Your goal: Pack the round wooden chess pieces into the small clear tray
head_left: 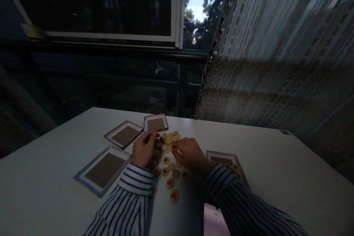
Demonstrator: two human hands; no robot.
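Note:
Between my hands, round wooden Chinese chess pieces (169, 139) lie in a loose heap on the white table. Several more are spread nearer to me, among them a red-marked piece (174, 195) and a black-marked piece (166, 160). My right hand (189, 151) is closed in a pinch at the heap's right side, with a red-marked piece at its fingertips. On the left side of the heap, my left hand (144, 148) has its fingers curled together next to some pieces. What it holds, if anything, is hidden.
Three shallow box parts, a near tray (103, 170), a middle tray (123, 135) and a far tray (156, 124), stand on the left. Partly behind my right forearm is another box (221, 156) with pieces in it. A pink object (214, 221) shows at the bottom edge.

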